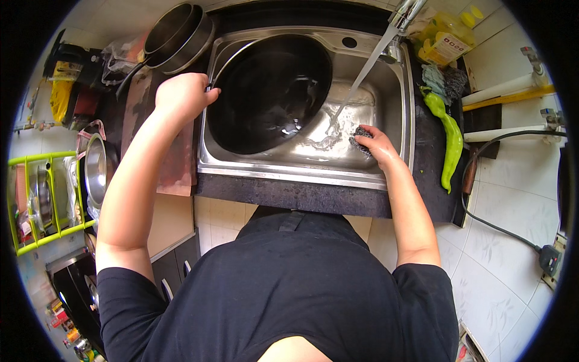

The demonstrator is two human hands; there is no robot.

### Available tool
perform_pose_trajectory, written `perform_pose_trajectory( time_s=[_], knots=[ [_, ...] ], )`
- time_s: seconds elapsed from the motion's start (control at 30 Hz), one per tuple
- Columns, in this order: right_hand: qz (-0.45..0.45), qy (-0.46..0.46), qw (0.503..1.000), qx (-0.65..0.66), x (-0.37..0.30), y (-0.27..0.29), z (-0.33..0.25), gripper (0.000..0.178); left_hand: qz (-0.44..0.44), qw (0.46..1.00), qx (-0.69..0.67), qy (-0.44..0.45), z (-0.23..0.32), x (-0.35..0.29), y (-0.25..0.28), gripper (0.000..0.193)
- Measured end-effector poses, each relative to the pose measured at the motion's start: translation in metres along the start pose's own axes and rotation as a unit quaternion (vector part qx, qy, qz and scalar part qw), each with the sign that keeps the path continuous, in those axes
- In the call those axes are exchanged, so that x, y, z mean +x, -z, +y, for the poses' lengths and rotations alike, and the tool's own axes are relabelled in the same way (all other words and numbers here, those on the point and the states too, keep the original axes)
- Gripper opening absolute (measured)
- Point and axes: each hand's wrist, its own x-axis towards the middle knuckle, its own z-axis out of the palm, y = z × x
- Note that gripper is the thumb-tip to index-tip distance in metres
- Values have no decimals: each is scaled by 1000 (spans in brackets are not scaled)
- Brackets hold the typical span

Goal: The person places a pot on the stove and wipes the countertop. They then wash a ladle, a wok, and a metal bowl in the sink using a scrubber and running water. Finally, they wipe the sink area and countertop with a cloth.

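Observation:
A large black wok (268, 90) stands tilted in the steel sink (301, 172), filling its left half. My left hand (181, 96) grips the wok's rim at the sink's left edge. My right hand (377, 145) is down in the sink's right part, closed on a dark steel scouring pad (360, 137). Water runs in a slanted stream from the tap (403, 15) and splashes on the sink floor just left of the pad.
Two long green peppers (449, 136) lie on the dark counter right of the sink, beside a knife handle (469, 175). A yellow bottle (443, 42) stands at the back right. Stacked pans (181, 36) sit at the back left. A green dish rack (42, 199) is far left.

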Motion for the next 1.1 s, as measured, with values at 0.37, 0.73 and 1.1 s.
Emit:
perform_pose_trajectory(
  time_s=[0.37, 0.73, 1.1],
  knots=[
    [77, 11, 996, 34, -14, -21, -24, 55, -267, 843, -456, 106, -2, 36, -178, 45],
    [-195, 86, 715, -665, 74, -103, 21, 53, -206, 882, -423, 0, 31, 2, -244, 43],
    [149, 150, 792, -573, 181, -161, 41, 64, -235, 871, -429, -48, 26, 7, -237, 48]
  ],
)
